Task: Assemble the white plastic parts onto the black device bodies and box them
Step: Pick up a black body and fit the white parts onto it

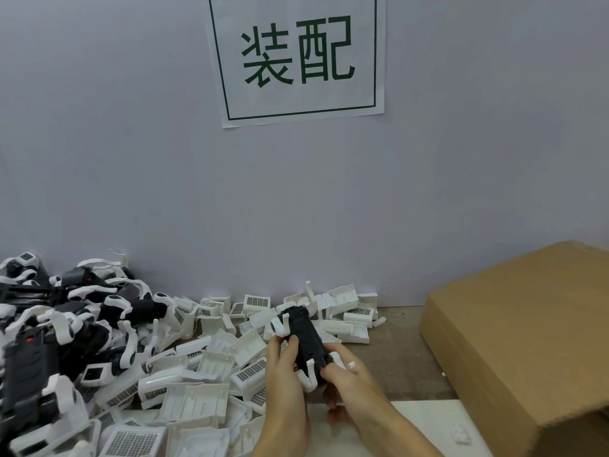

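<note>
I am seeing left hand (pixel 283 367) and right hand (pixel 346 374) gripping the body (pixel 304 338), long axis pointing up-frame, between parts pile (pixel 197 374) and box (pixel 527 341).

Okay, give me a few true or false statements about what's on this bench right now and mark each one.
1. Both hands hold one black device body. True: the left hand and the right hand both grip it.
2. The cardboard box sits on the left side. False: it is on the right.
3. Loose white plastic parts lie heaped left of the hands. True.
4. The paper sign lies flat on the table. False: it hangs on the wall.
5. The held body has white parts on it. True.
</note>
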`<action>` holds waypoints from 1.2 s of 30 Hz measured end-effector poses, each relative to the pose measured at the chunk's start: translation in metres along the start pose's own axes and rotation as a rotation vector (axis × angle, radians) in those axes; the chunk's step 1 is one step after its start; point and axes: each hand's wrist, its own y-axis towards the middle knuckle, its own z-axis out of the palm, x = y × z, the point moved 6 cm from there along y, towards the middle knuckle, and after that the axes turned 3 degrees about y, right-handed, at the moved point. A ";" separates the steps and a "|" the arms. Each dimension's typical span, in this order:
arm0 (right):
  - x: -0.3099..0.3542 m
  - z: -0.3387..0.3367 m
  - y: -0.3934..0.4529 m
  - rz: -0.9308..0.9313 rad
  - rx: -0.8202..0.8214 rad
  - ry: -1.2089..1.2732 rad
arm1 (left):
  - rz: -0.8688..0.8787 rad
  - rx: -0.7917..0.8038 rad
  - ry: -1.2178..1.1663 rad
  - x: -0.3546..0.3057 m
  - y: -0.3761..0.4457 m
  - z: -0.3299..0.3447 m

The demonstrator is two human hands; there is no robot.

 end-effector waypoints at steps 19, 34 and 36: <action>-0.002 0.002 0.001 0.058 0.048 0.058 | -0.022 0.000 -0.056 0.002 0.002 -0.002; -0.002 -0.001 0.001 0.024 0.014 0.068 | 0.010 0.020 -0.041 0.009 0.008 -0.003; -0.003 -0.001 0.003 0.029 0.018 0.064 | 0.018 0.019 -0.042 0.010 0.009 -0.005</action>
